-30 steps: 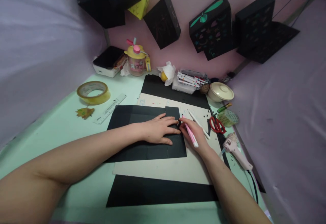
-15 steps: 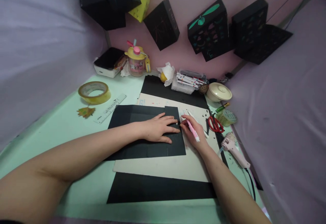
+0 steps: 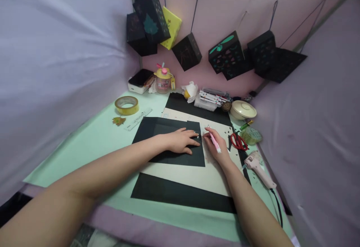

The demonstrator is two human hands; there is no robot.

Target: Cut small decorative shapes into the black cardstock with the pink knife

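The left hand (image 3: 181, 141) is pressing flat, fingers spread, on the folded black paper sheet (image 3: 168, 142); the right hand (image 3: 215, 145), fingers gripping a slim pink craft knife (image 3: 215, 143), is working just beside the sheet's right edge, tip pointing away.

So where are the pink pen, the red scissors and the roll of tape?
pink pen (image 3: 215, 144), head view, middle of its barrel
red scissors (image 3: 237, 142), head view, on the handles
roll of tape (image 3: 126, 105), head view, front of the ring

The bare left hand (image 3: 182, 141) lies flat, palm down, fingers stretched toward the right. The bare right hand (image 3: 216, 145) sits just beside its fingertips, fingers curled in a writing grip, both forearms reaching forward.
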